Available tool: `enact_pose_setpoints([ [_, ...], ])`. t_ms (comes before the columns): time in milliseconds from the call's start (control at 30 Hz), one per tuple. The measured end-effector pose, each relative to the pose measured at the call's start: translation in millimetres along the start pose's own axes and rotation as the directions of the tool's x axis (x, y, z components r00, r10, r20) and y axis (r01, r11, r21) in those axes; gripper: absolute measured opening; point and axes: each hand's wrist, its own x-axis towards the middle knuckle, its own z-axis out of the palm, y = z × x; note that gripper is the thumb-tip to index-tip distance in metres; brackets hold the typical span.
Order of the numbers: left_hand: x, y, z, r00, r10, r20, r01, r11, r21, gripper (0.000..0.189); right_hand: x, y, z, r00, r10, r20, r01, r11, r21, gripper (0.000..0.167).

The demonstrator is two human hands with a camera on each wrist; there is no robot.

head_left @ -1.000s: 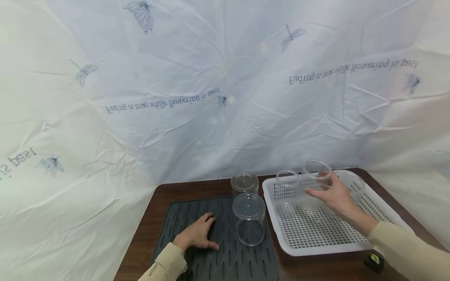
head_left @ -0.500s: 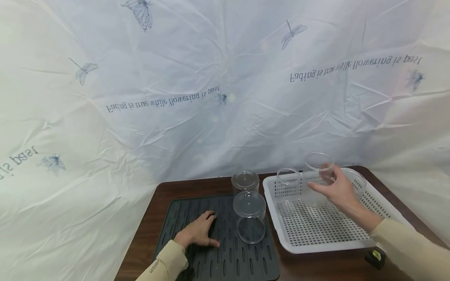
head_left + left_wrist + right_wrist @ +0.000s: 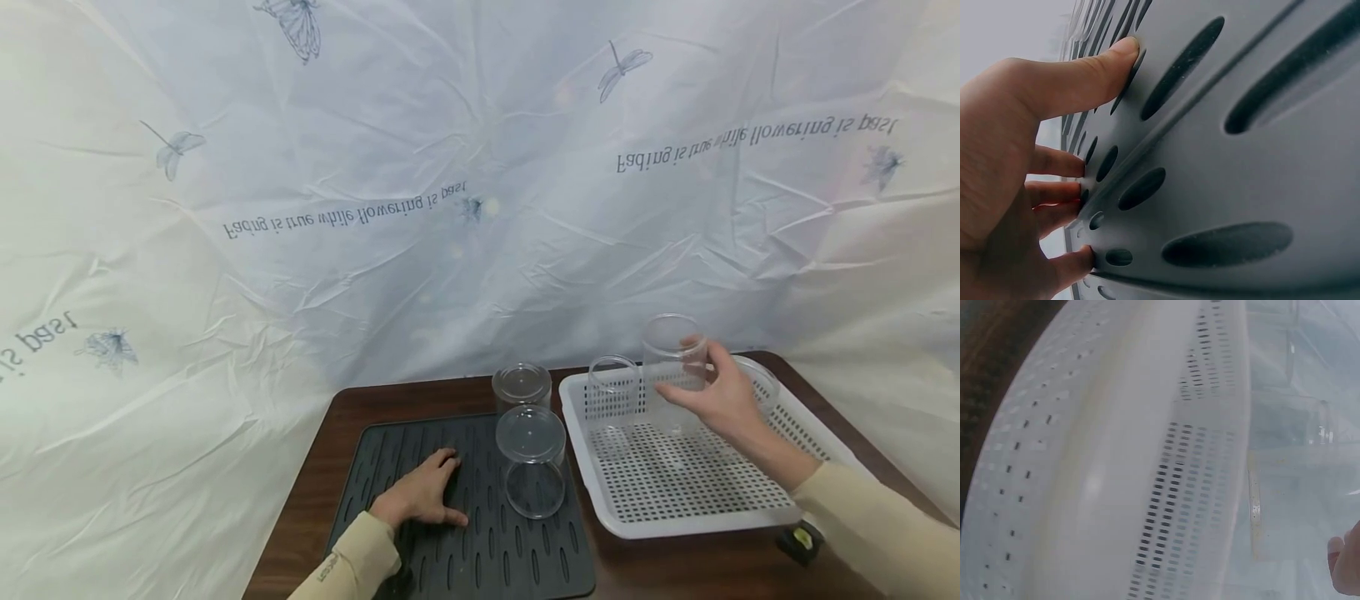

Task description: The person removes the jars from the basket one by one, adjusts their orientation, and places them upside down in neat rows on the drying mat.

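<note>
My right hand [image 3: 723, 400] grips a clear cylindrical cup [image 3: 675, 371] by its side, above the white perforated basket [image 3: 701, 529]. The cup's open rim faces up, thumb in front and fingers behind. In the right wrist view only part of the hand [image 3: 1346, 565] shows, at the right edge. A smaller clear cup [image 3: 613, 392] stands in the basket to the left, and another clear round vessel [image 3: 761, 383] lies behind the hand. My left hand [image 3: 423, 493] rests spread on the dark grey slotted mat [image 3: 480, 575], its thumb and fingertips touching it, holding nothing.
Two clear cups stand upside down on the mat's right side, the nearer cup [image 3: 531, 454] in front of the farther cup [image 3: 522, 387]. A brown wooden table [image 3: 300, 508] bears everything. A printed white cloth [image 3: 420, 275] hangs right behind it.
My right hand has lifted the gripped cup higher over the basket, so more of its side shows. My left hand has stayed on the mat.
</note>
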Motion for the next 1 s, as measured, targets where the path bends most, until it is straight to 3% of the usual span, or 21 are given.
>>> enact_pose_setpoints([
  [267,-2.0,0.0,-0.4,1.000,0.009,-0.006,-0.009,1.000,-0.005,0.101,3.4,-9,-3,0.992,-0.105,-0.066,0.101,0.993,-0.064,0.066],
  [767,-4.2,-3.5,1.2,1.000,0.024,-0.012,-0.025,0.999,-0.031,0.102,10.1,-29,-4,0.977,-0.203,-0.062,0.195,0.974,-0.111,0.073],
  [1000,-5.9,-3.8,-6.6,0.996,0.055,-0.070,-0.059,0.996,-0.060,0.097,16.9,-35,1,0.938,-0.338,-0.074,0.324,0.934,-0.151,0.074],
])
